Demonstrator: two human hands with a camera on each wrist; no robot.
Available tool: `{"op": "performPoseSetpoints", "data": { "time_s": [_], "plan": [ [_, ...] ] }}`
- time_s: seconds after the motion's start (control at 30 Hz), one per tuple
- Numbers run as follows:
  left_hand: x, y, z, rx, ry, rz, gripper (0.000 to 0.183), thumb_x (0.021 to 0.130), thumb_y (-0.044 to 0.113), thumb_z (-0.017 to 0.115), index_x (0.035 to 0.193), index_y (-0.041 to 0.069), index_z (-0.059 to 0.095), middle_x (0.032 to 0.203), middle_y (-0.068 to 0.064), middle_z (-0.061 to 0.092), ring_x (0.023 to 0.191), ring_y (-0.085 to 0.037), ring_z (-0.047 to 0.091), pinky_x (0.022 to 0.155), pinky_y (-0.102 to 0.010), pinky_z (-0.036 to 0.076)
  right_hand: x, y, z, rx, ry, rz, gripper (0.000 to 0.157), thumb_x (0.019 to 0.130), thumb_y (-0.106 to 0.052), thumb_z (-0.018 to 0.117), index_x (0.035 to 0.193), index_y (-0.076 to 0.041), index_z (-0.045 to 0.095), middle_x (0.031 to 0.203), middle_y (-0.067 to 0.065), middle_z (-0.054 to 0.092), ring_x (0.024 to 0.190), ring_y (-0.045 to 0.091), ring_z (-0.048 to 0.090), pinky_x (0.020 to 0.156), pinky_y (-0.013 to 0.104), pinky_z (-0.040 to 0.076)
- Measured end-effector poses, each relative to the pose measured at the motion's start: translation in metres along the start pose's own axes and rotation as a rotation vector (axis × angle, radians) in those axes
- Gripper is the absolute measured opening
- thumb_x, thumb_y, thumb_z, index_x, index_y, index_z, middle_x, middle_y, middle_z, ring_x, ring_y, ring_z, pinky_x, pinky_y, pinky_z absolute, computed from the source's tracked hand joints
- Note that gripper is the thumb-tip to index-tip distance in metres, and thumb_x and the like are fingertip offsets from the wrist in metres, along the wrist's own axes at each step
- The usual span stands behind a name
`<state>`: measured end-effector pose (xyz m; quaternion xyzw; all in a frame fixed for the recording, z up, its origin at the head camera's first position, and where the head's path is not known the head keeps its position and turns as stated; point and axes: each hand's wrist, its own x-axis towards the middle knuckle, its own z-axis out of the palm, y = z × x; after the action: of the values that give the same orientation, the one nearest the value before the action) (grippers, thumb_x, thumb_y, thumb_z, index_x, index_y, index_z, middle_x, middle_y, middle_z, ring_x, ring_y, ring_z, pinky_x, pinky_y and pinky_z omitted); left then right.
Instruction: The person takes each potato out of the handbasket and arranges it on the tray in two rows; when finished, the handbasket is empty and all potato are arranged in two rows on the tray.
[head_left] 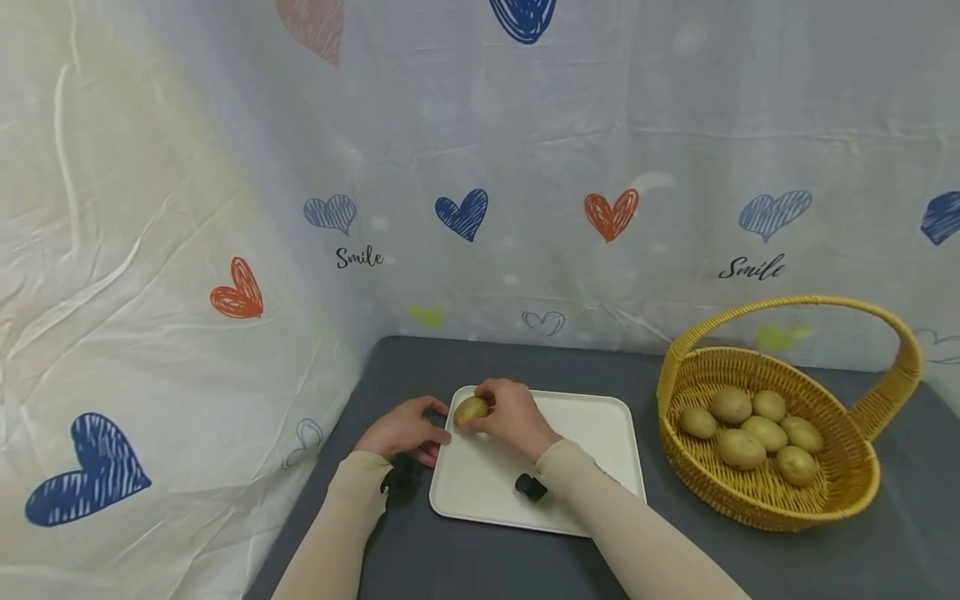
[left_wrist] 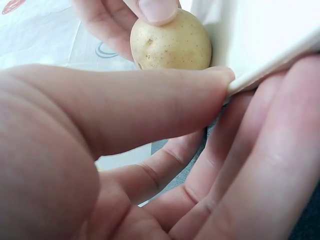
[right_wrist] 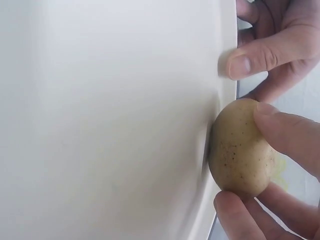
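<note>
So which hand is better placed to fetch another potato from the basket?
The right hand, I'd say: the basket stands on that side, and the left hand is farther away, gripping the left edge of the tray. The right would first need to release the potato it holds.

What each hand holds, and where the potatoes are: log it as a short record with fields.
left hand: thumb and fingers on the left rim of the tray
right hand: holds one potato
held potato: at the tray's far left corner
tray: white, on the dark table
basket: yellow, woven, handled, right of the tray
basket contents: seven potatoes
backdrop: pale cloth printed with hearts and "Smile"
</note>
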<state>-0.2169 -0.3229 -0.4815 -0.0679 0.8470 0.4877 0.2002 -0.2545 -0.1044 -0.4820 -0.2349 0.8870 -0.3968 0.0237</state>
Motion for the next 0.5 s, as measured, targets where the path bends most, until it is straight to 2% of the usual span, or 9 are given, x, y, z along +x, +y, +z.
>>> {"op": "performPoseSetpoints", "data": {
  "time_s": [0.27,0.5],
  "plan": [
    [0.003,0.002,0.001,0.017,0.012,-0.002,0.047,0.094,0.007,0.08,0.137,0.005,0.062,0.08,-0.015,0.073,0.063,-0.02,0.073,0.062,-0.039,0.066,-0.005,0.002,-0.004,0.037,-0.008,0.006,0.057,0.08,-0.027,0.097,0.127,-0.003,0.075,0.119,0.011,0.078,0.106,0.025,0.074,0.092,0.041,0.062],
    [0.001,-0.001,-0.001,0.004,0.007,-0.002,0.048,0.095,0.006,0.08,0.139,0.004,0.06,0.08,-0.016,0.074,0.064,-0.02,0.074,0.063,-0.039,0.066,-0.013,0.002,-0.012,0.015,-0.026,0.02,0.063,0.082,-0.03,0.096,0.135,-0.006,0.072,0.13,0.012,0.076,0.117,0.029,0.073,0.095,0.043,0.062]
  ]
}}
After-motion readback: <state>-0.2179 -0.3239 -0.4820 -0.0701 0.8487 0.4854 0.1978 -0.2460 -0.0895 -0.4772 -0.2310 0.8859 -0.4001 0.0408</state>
